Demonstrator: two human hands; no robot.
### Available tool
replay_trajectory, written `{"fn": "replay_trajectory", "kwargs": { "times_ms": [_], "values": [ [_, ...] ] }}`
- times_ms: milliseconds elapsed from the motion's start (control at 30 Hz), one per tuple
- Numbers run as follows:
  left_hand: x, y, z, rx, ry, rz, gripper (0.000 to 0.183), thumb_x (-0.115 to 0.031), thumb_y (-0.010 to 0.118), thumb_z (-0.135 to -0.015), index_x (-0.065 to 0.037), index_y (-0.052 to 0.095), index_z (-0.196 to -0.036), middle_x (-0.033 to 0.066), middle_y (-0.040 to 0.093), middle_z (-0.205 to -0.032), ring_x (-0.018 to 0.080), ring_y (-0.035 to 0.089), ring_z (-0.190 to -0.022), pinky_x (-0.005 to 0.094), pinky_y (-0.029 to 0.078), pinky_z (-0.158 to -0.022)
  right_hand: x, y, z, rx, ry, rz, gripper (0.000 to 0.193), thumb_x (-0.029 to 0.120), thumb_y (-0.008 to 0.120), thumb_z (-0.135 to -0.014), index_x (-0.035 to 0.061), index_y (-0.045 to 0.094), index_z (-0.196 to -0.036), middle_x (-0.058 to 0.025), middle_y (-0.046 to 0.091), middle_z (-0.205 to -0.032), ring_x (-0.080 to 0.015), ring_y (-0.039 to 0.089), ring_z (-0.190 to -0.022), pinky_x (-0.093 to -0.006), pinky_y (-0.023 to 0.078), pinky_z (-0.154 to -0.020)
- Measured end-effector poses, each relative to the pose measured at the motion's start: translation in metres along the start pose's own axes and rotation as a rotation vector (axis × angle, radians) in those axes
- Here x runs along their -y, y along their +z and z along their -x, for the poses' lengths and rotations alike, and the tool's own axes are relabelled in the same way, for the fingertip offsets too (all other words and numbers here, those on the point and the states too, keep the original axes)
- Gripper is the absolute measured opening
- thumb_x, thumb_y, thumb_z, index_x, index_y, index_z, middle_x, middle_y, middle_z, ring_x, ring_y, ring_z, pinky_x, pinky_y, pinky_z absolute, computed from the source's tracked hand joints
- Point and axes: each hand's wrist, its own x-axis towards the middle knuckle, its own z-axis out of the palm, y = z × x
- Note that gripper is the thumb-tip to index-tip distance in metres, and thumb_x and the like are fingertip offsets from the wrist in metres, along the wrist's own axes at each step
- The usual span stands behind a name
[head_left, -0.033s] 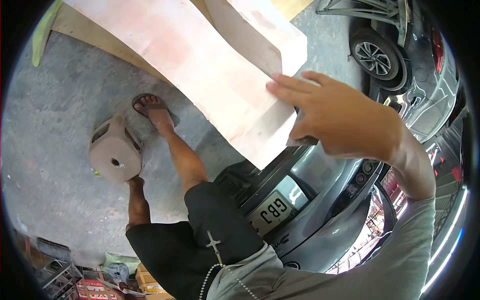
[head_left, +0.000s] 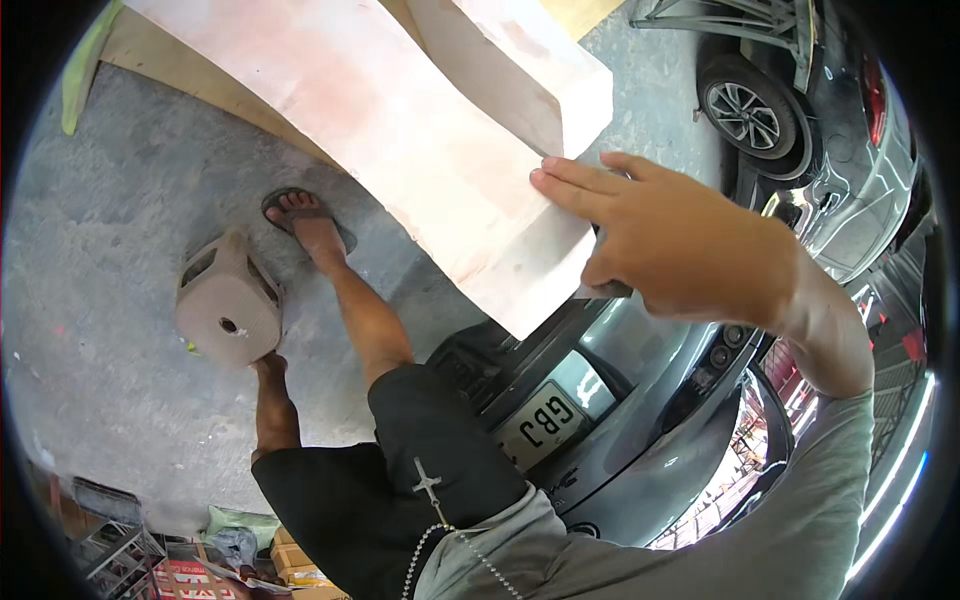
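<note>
Item one: a large, pale white panel with pinkish blotches and an angular outline [head_left: 400, 150]. Location: ahead of me and to the left of my right hand [head_left: 690, 235]. Long axis: slanting from upper left to lower right, the near end finishing just below my fingers. A shadowed grey inner face separates its two pale stretches.

Item two: my right hand, palm down at the panel's right-hand edge, fingers pointing left across it. Two fingertips lie together on the pale surface; another finger is lifted apart. Thumb and palm appear clamped on a small, dark grey, flat piece [head_left: 615, 291], mostly hidden. The right is the nearer hand; my left is out of view.

Surroundings: a flat tan board [head_left: 210, 95], showing beyond the panel's left edge; a beige plastic stool with a holed seat [head_left: 230, 310], on the grey concrete floor [head_left: 120, 230] near my sandalled foot [head_left: 318, 228]; a glossy grey car [head_left: 620, 455], below the hand; a black tyre with a silver spoked wheel [head_left: 750, 115], upper right.
</note>
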Motion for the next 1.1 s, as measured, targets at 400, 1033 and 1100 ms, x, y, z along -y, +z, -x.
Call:
{"fn": "replay_trajectory", "kwargs": {
  "times_ms": [400, 1033, 1100],
  "values": [
    [-0.061, 0.121, 0.143, -0.246, 0.054, -0.316, 0.056, -0.045, 0.041, -0.104, -0.013, 0.033, -0.149, 0.0039, 0.037, -0.137, 0.0168, 0.031, -0.121, 0.0382, 0.026, -0.104, 0.008, -0.031, 0.007, 0.164, 0.055, 0.074, 0.041, -0.003, 0.069, -0.080, 0.0168, 0.072, -0.116, -0.0095, 0.060, -0.140, -0.0270, 0.052, -0.134, -0.0465, 0.039, -0.113],
    [-0.109, 0.337, 0.349, -0.733, 0.037, -1.017, 0.031, -0.027, 0.053, -0.106, -0.013, 0.054, -0.133, 0.0110, 0.064, -0.092, 0.0258, 0.069, -0.089, 0.0419, 0.060, -0.075, 0.032, -0.048, -0.043, 0.247, -0.008, -0.246, 0.043, -0.007, 0.067, -0.075, 0.0084, 0.072, -0.115, -0.0108, 0.071, -0.113, -0.0304, 0.068, -0.106, -0.0377, 0.053, -0.087],
    [-0.101, 0.331, 0.339, -0.733, 0.021, -0.974, 0.027, -0.025, 0.056, -0.105, -0.010, 0.053, -0.126, 0.0121, 0.064, -0.092, 0.0248, 0.067, -0.085, 0.0395, 0.058, -0.073, 0.030, -0.039, -0.049, 0.089, -0.006, -0.163, 0.042, -0.007, 0.067, -0.076, 0.0079, 0.072, -0.115, -0.0111, 0.071, -0.112, -0.0313, 0.069, -0.103, -0.0382, 0.053, -0.086]
  ]
}}
